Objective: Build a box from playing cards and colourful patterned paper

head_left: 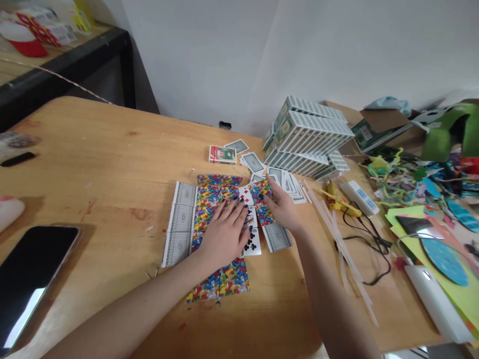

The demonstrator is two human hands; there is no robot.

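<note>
Wooden table [123, 149], colourful patterned sheet [234, 278] beneath both hands [226, 232], playing cards [182, 224] alongside

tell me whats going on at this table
A person works with playing cards and colourful patterned sheets. The left hand lies flat on the patterned sheet, its fingers reaching over the face-up cards. The right hand is at a smaller patterned piece beside them. Grey-backed cards run along the left edge, and loose cards lie near a stack of striped boxes.
</note>
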